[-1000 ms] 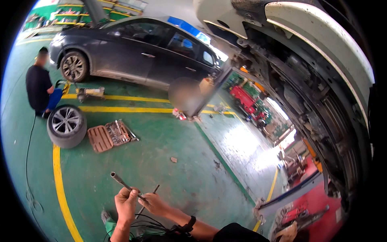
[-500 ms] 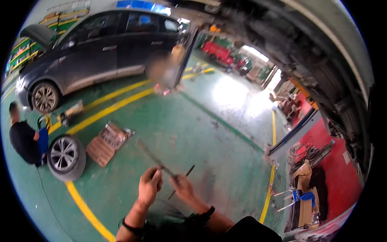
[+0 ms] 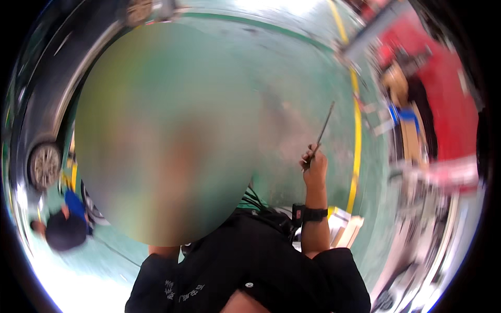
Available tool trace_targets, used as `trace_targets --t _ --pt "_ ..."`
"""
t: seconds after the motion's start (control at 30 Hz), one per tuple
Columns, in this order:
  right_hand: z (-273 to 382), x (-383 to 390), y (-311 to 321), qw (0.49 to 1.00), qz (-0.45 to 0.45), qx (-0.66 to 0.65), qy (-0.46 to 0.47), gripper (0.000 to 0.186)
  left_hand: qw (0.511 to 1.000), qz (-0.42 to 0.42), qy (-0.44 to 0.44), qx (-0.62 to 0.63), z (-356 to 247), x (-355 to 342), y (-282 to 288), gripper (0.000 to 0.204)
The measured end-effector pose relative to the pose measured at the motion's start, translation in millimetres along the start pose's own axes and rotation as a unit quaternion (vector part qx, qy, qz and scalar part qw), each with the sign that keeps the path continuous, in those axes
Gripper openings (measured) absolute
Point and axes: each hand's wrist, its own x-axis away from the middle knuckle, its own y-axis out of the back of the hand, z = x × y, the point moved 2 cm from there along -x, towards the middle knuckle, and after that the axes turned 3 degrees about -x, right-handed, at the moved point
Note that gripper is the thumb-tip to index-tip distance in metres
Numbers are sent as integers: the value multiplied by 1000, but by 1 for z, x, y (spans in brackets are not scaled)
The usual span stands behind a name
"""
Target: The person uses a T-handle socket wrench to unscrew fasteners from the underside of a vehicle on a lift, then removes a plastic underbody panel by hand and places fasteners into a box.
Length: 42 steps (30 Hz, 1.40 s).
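Note:
My right hand (image 3: 314,158) is closed around a thin dark metal rod (image 3: 326,123), held up and away from my body over the green floor. The rod slants up to the right, and its far end is slim. Whether it is a plain bar or a tool cannot be made out. A large round blur covers my left hand (image 3: 180,161), leaving only a skin-coloured smear. Its fingers, and anything in them, are hidden. My left forearm (image 3: 163,251) shows just below the blur.
A dark car (image 3: 46,68) stands at the left. A co-worker in dark clothing (image 3: 66,229) is beside it, near a partly hidden wheel. A yellow line (image 3: 357,151) runs along the right. Beyond it lie cardboard (image 3: 410,136) and a red surface (image 3: 453,109). A lift post (image 3: 373,28) stands at the upper right.
The view has tipped down toward my body. My hands, close together before, are now apart, the right one further right with the thin rod. The long flat bar is no longer visible.

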Motion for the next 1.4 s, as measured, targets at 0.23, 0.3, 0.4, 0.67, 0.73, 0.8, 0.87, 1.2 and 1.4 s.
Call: trace_targets --t 0.23,0.3,0.4,0.67,0.73,0.8,0.87,1.2,1.4 --pt "-50 70 242 947 -239 -213 4 17 949 -5 316 -11 -18 -39 106 32" --pt "-77 127 293 909 -332 -253 4 15 936 6 348 -48 -6 -30 139 34" --pt "-111 197 329 860 -395 -321 42 15 904 -28 404 -135 -9 -70 143 35" --pt "-205 331 403 729 -527 -436 31 18 844 49 471 -253 111 -88 78 28" --pt "-215 338 408 703 -526 -478 19 21 837 -2 453 -307 143 -89 64 23" --pt "-229 343 419 700 -508 -501 25 20 817 -49 456 -349 172 -91 56 21" --pt "-241 347 430 694 -493 -524 20 20 801 -42 447 -396 204 -85 47 21" --pt "-230 360 467 719 -501 -479 54 24 664 24 535 -522 405 -83 50 31" --pt "-253 379 463 647 -561 -513 57 25 554 85 602 -569 550 -61 30 33"
